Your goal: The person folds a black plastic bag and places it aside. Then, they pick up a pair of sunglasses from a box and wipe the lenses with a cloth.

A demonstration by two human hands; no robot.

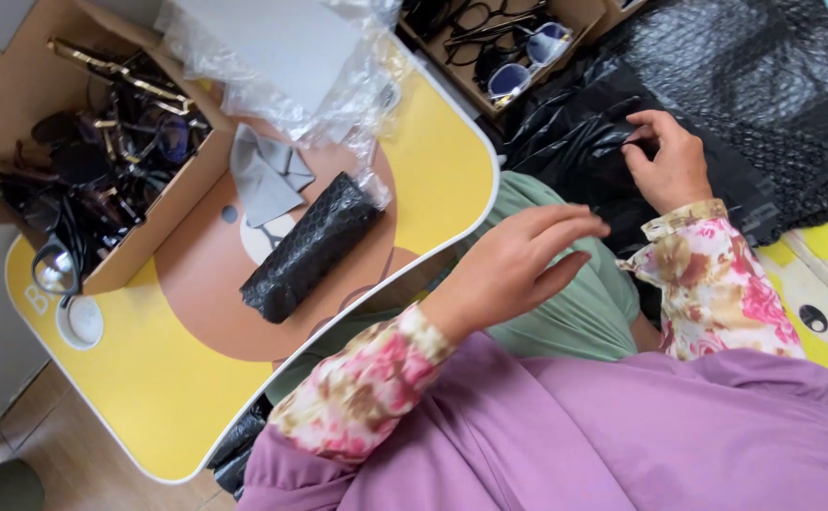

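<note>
My left hand (518, 260) hovers over my green lap by the curved edge of the small yellow table (158, 397), fingers spread and holding nothing. My right hand (665, 161) reaches further out and pinches the black plastic bag (565, 132) lying beside the table. A rolled black bubble-wrap pouch (310, 246) lies on the table's brown centre, a hand's width to the left of my left hand. A folded grey cloth (262, 175) rests just beyond the pouch.
A cardboard box (163, 213) full of dark sunglasses stands on the table's left side. Clear plastic wrapping (281, 66) with grey sheets lies at the far edge. A second box of glasses (504, 47) sits behind it. Black bubble wrap (764, 85) covers the floor mat at right.
</note>
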